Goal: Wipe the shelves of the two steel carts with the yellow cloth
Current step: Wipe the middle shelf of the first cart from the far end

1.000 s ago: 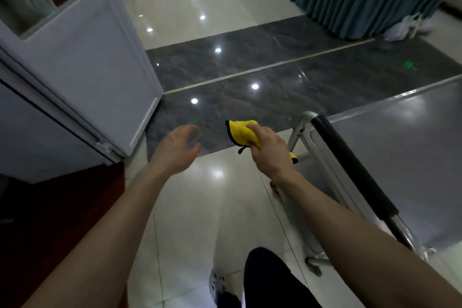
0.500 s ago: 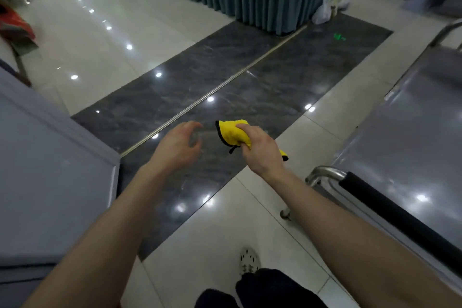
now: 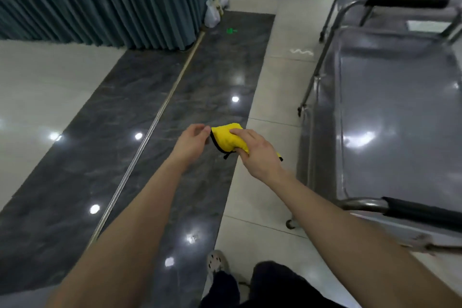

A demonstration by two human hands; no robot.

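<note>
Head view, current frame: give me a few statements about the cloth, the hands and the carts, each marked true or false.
1. The right hand grips the yellow cloth. True.
2. The yellow cloth lies on a shelf. False: it is held in the air above the floor, left of the nearer cart.
3. The left hand holds a spray bottle. False: its fingertips are at the cloth's edge; whether they pinch it cannot be told.
4. A second steel cart stands beyond the nearer cart. True.
</note>
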